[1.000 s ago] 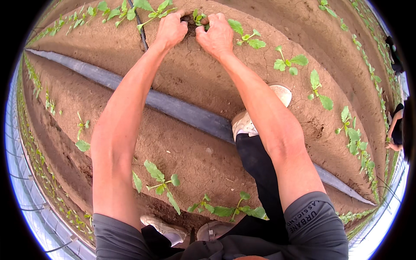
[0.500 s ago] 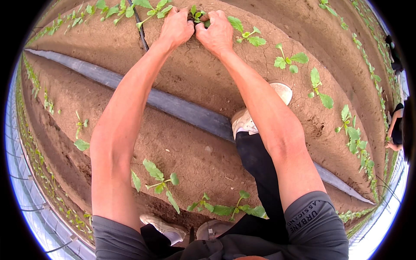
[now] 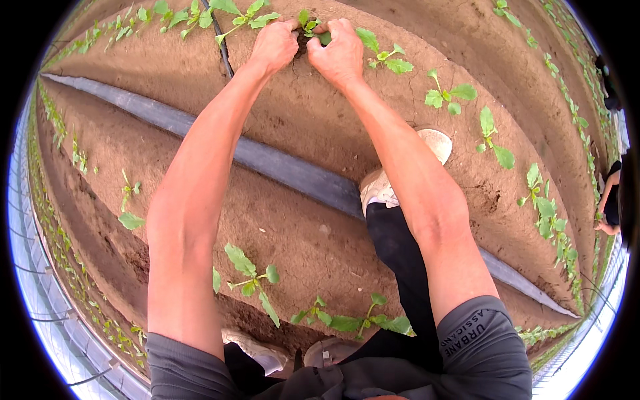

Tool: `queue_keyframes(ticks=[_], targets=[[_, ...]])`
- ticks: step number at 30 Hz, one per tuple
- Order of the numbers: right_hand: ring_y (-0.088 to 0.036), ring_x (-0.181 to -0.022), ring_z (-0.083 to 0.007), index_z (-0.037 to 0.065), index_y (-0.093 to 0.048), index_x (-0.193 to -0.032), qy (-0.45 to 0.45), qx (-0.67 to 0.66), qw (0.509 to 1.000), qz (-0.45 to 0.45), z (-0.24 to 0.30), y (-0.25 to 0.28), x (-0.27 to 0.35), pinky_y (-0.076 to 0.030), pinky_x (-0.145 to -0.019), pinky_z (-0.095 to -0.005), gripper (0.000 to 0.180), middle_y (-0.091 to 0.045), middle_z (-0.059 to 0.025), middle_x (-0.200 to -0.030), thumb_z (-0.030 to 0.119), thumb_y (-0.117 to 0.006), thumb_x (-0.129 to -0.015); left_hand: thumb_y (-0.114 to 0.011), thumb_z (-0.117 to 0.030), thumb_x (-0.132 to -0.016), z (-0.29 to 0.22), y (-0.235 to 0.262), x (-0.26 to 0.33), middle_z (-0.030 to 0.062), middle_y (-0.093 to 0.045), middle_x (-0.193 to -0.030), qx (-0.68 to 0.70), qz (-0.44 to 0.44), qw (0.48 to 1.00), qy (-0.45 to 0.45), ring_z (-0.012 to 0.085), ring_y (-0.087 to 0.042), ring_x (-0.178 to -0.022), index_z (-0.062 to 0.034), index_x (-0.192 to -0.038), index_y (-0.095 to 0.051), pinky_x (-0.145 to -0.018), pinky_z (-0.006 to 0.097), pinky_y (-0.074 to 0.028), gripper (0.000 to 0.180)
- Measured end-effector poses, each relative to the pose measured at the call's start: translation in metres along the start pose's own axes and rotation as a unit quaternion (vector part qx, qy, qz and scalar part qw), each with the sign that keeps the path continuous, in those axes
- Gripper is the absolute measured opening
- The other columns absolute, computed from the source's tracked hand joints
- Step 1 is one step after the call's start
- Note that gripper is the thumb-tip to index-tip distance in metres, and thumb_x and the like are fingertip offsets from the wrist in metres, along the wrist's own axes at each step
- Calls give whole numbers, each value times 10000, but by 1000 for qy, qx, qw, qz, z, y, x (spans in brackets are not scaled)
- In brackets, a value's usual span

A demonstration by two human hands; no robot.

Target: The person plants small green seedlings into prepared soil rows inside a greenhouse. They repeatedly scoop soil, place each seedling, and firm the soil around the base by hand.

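Observation:
A small green seedling (image 3: 309, 23) stands in dark, loosened soil at the top of the view, between my two hands. To its left, my left hand (image 3: 276, 48) has its fingers curled in toward the stem's base. On the other side my right hand (image 3: 339, 55) is closed as well, thumb and forefinger beside a low leaf of the seedling. Whatever the fingertips hold, soil or stem, is hidden. Both arms are stretched far forward. Another leafy seedling (image 3: 383, 55) grows just right of my right hand.
A flat grey hose (image 3: 293, 170) crosses the furrow beneath my arms. A thin black tube (image 3: 223, 47) lies left of my left hand. More seedlings (image 3: 251, 272) grow near my feet. My shoe (image 3: 437, 143) rests beside the hose. Another person's arm (image 3: 608, 200) shows at the far right.
The view has shifted slightly, so the scene sits a little right and lower. My hands stay at the same seedling, a little further apart, showing more of it.

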State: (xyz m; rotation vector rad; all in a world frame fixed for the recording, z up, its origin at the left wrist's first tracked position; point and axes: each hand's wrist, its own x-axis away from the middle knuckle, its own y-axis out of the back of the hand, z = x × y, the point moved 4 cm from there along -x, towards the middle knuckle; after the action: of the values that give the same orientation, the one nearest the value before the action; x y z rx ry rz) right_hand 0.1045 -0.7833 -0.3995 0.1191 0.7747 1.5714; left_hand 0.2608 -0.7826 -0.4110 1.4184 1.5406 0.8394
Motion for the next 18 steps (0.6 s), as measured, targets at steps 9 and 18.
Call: queue_keyframes(ticks=[9, 18], targets=[[-619, -938, -345, 64, -671, -924, 4, -7, 1000, -2, -2, 0, 2, -502, -838, -434, 236, -601, -138, -1019, 200, -646, -732, -467, -77, -868, 0, -10, -4, 236, -655, -1085, 14, 11, 999, 28, 384, -621, -1028, -91, -1151, -646, -891, 463, -494, 335], [-621, -937, -336, 59, -672, -915, 17, 17, 1000, -18, -8, 2, -3, -498, -829, -426, 227, -611, -143, -1003, 193, -653, -733, -500, -234, -928, -31, -6, 14, 201, -528, -1262, 23, -22, 993, 115, 385, -533, -1172, -90, -1203, -594, -966, 467, -465, 325]])
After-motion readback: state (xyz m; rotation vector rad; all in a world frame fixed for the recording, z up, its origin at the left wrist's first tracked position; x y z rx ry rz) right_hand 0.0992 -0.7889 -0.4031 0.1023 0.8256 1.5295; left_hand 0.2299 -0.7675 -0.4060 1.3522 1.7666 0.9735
